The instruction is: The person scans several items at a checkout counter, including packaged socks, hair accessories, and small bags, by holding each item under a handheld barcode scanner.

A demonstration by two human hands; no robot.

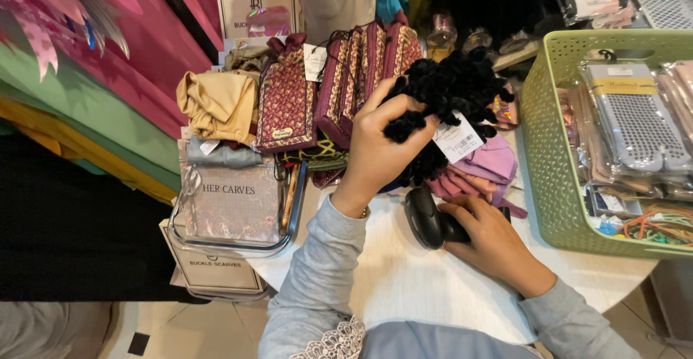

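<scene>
White table [404, 279]: right hand [491, 240] grips black scanner [426, 218], pointing up-left.

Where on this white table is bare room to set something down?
One free patch: the white tabletop between the forearms, below the black handheld scanner. Patterned pouches, folded cloths and the green plastic basket crowd everything else.

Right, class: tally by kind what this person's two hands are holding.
Black ruffled fabric bundle with white tag, in left hand: 1
Black handheld scanner, in right hand: 1
Total: 2
</scene>
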